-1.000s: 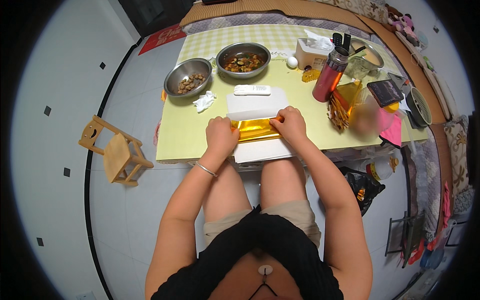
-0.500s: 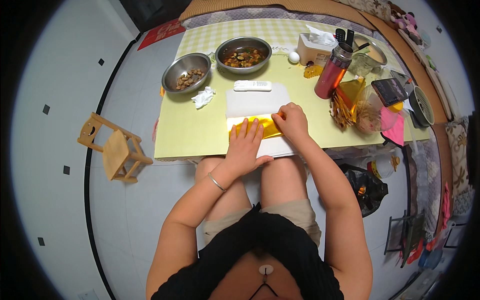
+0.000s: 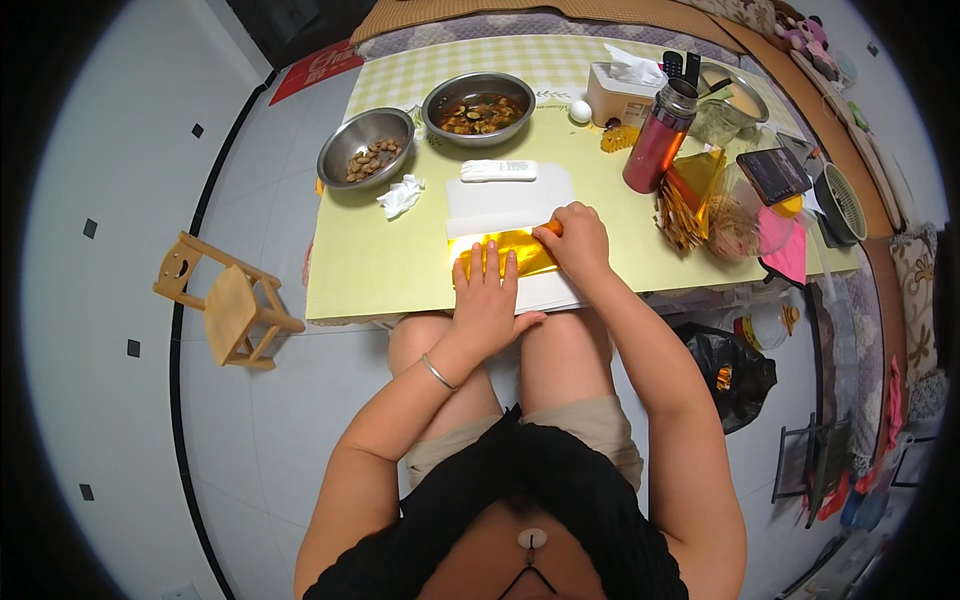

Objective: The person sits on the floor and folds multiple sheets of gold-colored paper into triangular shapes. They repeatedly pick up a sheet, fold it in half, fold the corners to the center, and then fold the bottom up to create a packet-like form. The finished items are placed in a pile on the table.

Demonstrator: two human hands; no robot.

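A shiny gold foil sheet (image 3: 520,243) lies on white paper (image 3: 508,205) at the table's near edge. My left hand (image 3: 487,300) rests flat on the foil's near left part, fingers spread, with a metal bangle on the wrist. At the foil's far right corner, my right hand (image 3: 582,243) pinches its edge between thumb and fingers. The pinched bit looks orange, and the fingers partly hide it. Just beyond the paper lies a slim white case (image 3: 498,171).
Steel bowls of peanuts (image 3: 372,160) and brothy food (image 3: 482,115) stand at the back left, near a crumpled tissue (image 3: 401,197). A red flask (image 3: 655,145), folded gold foil pieces (image 3: 684,205), a phone (image 3: 774,175) and a tissue box (image 3: 618,95) crowd the right.
My left hand has slid slightly toward me, uncovering more of the gold foil. My right hand keeps its pinch at the edge. The whole view has shifted a little.
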